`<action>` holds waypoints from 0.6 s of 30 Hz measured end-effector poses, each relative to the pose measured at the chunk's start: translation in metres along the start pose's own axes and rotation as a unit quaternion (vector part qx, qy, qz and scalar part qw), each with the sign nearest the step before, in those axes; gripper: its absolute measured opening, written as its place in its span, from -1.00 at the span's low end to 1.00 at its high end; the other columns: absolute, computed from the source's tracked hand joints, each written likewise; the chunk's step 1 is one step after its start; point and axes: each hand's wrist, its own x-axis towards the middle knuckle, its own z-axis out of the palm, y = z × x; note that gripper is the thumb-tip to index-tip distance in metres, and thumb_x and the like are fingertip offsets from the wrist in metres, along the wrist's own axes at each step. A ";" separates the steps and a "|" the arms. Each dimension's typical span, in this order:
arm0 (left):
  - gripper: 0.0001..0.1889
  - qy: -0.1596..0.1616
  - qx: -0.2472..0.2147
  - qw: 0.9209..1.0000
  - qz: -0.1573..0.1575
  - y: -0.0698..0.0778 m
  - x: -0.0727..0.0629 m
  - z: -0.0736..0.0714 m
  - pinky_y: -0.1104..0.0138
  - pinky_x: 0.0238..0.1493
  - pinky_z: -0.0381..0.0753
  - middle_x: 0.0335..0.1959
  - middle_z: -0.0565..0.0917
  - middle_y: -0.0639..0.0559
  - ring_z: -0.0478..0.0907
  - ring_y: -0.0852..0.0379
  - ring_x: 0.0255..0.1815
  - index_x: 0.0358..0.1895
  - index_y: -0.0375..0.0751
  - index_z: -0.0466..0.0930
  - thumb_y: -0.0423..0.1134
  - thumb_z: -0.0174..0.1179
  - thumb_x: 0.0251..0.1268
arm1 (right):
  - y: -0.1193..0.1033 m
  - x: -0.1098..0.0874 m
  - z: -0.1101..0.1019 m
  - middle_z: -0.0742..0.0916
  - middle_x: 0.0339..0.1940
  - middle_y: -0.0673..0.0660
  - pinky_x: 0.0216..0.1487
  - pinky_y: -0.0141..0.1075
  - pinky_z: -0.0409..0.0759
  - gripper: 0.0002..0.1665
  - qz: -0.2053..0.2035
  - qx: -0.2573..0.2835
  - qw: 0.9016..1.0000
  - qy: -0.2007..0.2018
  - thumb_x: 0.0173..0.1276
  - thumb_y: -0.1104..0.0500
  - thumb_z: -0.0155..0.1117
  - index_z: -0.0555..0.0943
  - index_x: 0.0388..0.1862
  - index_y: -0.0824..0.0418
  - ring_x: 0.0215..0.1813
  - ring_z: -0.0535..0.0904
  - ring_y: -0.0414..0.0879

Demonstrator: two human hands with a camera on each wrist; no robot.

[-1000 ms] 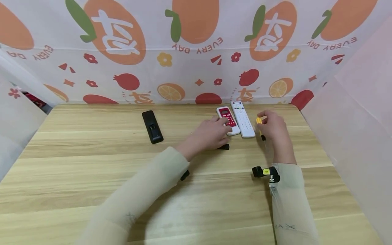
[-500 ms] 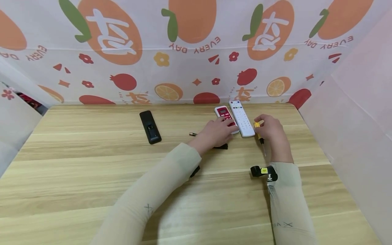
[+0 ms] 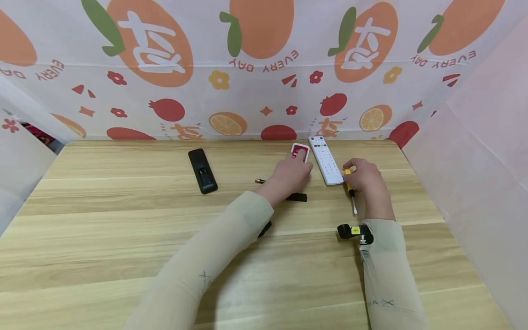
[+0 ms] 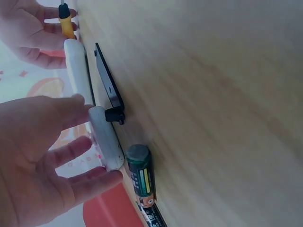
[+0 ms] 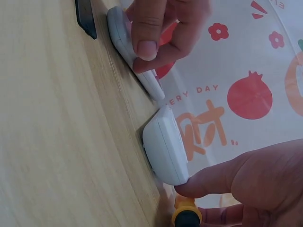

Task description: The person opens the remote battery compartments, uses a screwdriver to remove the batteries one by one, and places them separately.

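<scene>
My left hand [image 3: 290,174] grips the red-and-white remote control [image 3: 300,149] and covers most of it. In the left wrist view, its thumb and fingers lie along that remote's white side [image 4: 106,142]. A longer white remote control [image 3: 326,160] lies just to the right, buttons up. My right hand [image 3: 367,178] holds a yellow-handled screwdriver [image 3: 351,195] between thumb and fingers, its metal tip towards me. In the right wrist view, the right thumb touches the end of the long white remote [image 5: 165,146], above the screwdriver's handle [image 5: 185,205].
A black remote control [image 3: 202,172] lies back-up at the left, its battery compartment uncovered. A thin black cover [image 3: 298,197] lies beside my left wrist. Batteries [image 4: 140,170] lie near the left hand. A printed curtain [image 3: 247,91] hangs behind the table [image 3: 103,229].
My left hand has closed on the red-and-white remote, which has turned and shifted slightly left. My right hand has moved a little towards me with the screwdriver, whose shaft shows more now.
</scene>
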 end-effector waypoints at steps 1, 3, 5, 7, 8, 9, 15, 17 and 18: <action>-0.70 0.003 0.002 1.000 -0.007 0.000 0.001 0.000 0.06 -0.08 0.66 0.25 0.37 -0.18 0.39 -0.21 0.11 0.15 0.01 0.59 -0.03 0.09 0.48 | 0.000 0.000 0.000 0.55 0.16 0.36 -0.07 -0.05 0.49 -0.54 0.002 0.000 1.000 0.000 0.41 0.15 0.21 0.51 0.26 0.21 0.02 0.47 0.22; -0.70 0.003 0.005 1.000 -0.016 0.000 0.002 0.001 0.05 -0.07 0.66 0.27 0.35 -0.20 0.42 -0.22 0.10 0.16 0.03 0.57 -0.02 0.09 0.48 | 0.000 -0.001 0.000 0.54 0.16 0.35 -0.07 -0.06 0.49 -0.54 0.006 0.001 1.000 -0.001 0.40 0.14 0.22 0.51 0.26 0.21 0.02 0.46 0.22; -0.68 -0.001 0.004 1.000 -0.024 -0.001 0.002 0.001 0.04 -0.05 0.64 0.30 0.34 -0.21 0.46 -0.22 0.09 0.18 0.03 0.54 -0.02 0.10 0.48 | 0.000 -0.001 -0.001 0.54 0.15 0.35 -0.07 -0.07 0.48 -0.53 0.008 0.002 1.000 -0.004 0.40 0.13 0.23 0.51 0.26 0.21 0.02 0.46 0.22; -0.66 -0.007 0.005 1.000 -0.030 -0.002 0.001 0.002 0.04 -0.02 0.63 0.32 0.34 -0.22 0.49 -0.20 0.05 0.21 0.03 0.50 -0.01 0.10 0.48 | 0.000 -0.001 -0.001 0.54 0.13 0.34 -0.09 -0.09 0.47 -0.52 0.007 0.002 1.000 -0.006 0.40 0.13 0.24 0.51 0.26 0.21 0.01 0.46 0.21; -0.66 -0.010 0.006 0.999 -0.032 -0.002 0.001 0.003 0.04 -0.02 0.62 0.32 0.34 -0.22 0.50 -0.18 0.02 0.22 0.03 0.49 -0.01 0.09 0.48 | 0.000 -0.001 -0.002 0.54 0.12 0.34 -0.10 -0.10 0.48 -0.52 0.006 0.003 1.000 -0.007 0.40 0.13 0.24 0.51 0.26 0.21 0.00 0.47 0.20; -0.66 -0.011 0.007 0.999 -0.032 -0.002 0.001 0.003 0.04 -0.02 0.62 0.33 0.34 -0.22 0.51 -0.18 0.01 0.23 0.03 0.48 -0.02 0.08 0.50 | 0.001 -0.001 -0.002 0.55 0.11 0.34 -0.12 -0.11 0.48 -0.52 0.006 0.003 1.000 -0.008 0.40 0.13 0.24 0.50 0.26 0.22 -0.02 0.48 0.20; -0.68 0.002 -0.014 0.999 -0.040 -0.006 0.001 0.006 0.06 -0.05 0.63 0.31 0.34 -0.23 0.50 -0.16 0.00 0.25 0.01 0.50 -0.13 0.00 0.53 | 0.000 -0.002 -0.001 0.57 0.06 0.34 -0.20 -0.18 0.51 -0.53 0.009 0.009 1.000 -0.011 0.42 0.13 0.24 0.50 0.26 0.22 -0.18 0.57 0.13; -0.67 0.011 -0.036 0.998 -0.044 -0.009 0.000 0.006 0.06 -0.04 0.62 0.31 0.36 -0.22 0.50 -0.15 0.01 0.25 0.00 0.50 -0.12 0.01 0.52 | 0.000 -0.001 -0.001 0.58 0.05 0.34 -0.22 -0.19 0.53 -0.54 0.010 0.010 1.000 -0.012 0.42 0.12 0.24 0.50 0.26 0.21 -0.22 0.58 0.11; -0.68 0.015 -0.048 0.998 -0.045 -0.011 -0.002 0.006 0.07 -0.03 0.61 0.30 0.37 -0.22 0.50 -0.14 0.01 0.23 0.00 0.50 -0.12 0.03 0.51 | 0.000 -0.001 -0.001 0.58 0.04 0.33 -0.22 -0.19 0.54 -0.54 0.010 0.010 1.000 -0.012 0.43 0.12 0.23 0.50 0.26 0.21 -0.23 0.59 0.10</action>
